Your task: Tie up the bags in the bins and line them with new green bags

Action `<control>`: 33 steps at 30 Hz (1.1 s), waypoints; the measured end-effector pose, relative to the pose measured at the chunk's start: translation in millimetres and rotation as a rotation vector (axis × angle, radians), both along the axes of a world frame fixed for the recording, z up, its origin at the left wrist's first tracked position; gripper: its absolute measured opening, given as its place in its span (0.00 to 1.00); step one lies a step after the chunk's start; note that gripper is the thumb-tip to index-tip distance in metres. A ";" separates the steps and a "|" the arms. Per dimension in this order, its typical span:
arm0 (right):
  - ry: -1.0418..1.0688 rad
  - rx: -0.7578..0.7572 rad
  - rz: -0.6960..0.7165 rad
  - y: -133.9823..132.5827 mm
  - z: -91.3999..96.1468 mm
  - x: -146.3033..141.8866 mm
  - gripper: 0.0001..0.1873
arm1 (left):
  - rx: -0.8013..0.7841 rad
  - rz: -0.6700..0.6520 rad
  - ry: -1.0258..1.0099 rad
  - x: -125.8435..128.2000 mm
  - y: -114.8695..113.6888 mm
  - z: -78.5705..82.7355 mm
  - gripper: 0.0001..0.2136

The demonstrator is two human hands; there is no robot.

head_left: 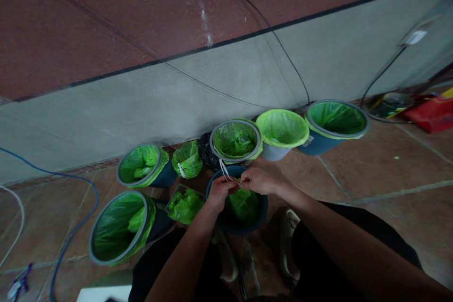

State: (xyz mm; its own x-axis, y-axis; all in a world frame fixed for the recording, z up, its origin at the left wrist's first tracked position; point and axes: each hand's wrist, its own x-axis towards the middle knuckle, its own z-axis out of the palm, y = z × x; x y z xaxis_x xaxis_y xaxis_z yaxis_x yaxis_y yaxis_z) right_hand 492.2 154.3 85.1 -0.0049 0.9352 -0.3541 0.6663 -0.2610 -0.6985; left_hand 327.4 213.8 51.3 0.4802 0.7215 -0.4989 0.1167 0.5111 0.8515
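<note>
Over a dark blue bin (pixel 262 214) between my feet, both my hands are close together with fingers pinched. My left hand (pixel 221 192) is closed on a thin white drawstring (pixel 223 170), whose loop sticks up past the fingers. My right hand (pixel 260 180) pinches at the same string just to the right; the fingertips partly hide it. Below them, a green plastic bag (pixel 246 205) sits inside the blue bin. Just behind stands a grey-rimmed bin (pixel 216 148) lined with a green bag.
Along the wall stand a pale bin (pixel 283 125) and a blue bin (pixel 320 144), both green-lined. Two more lined bins (pixel 122 179) (pixel 94 245) lie tilted at left, near a tied green bag (pixel 187 158) and a bag-filled basket (pixel 186 205). A blue hose (pixel 76 226) crosses the floor.
</note>
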 end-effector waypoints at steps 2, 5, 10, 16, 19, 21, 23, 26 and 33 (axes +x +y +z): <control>0.020 0.000 0.019 -0.6 -4.1 0.8 0.08 | 0.088 0.014 0.008 -0.1 0.5 -2.4 0.06; -0.009 0.009 0.048 -0.5 -4.5 1.9 0.08 | 0.211 -0.012 0.031 0.9 1.8 -7.2 0.05; -0.123 0.015 0.059 0.1 2.1 2.1 0.09 | 0.446 -0.110 0.129 1.2 5.8 -9.7 0.05; -0.122 0.083 0.038 1.6 -1.9 0.4 0.14 | 0.593 -0.062 0.141 2.3 5.4 -6.8 0.09; -0.092 0.070 -0.013 2.9 -2.8 -1.8 0.17 | 0.592 -0.013 0.117 4.0 2.6 -4.6 0.09; -0.022 0.058 -0.038 3.6 -3.4 -2.6 0.16 | 0.574 -0.025 0.125 4.8 0.9 -2.8 0.07; 0.074 0.054 -0.035 4.1 -5.3 -2.1 0.16 | 0.551 -0.054 0.134 5.1 -0.5 -1.1 0.06; 0.166 0.057 -0.051 4.4 -10.1 0.3 0.14 | 0.554 -0.074 0.135 4.6 -1.6 0.2 0.05; 0.061 0.016 -0.056 4.3 -7.5 0.4 0.12 | 0.457 -0.059 0.094 3.4 1.2 -2.9 0.04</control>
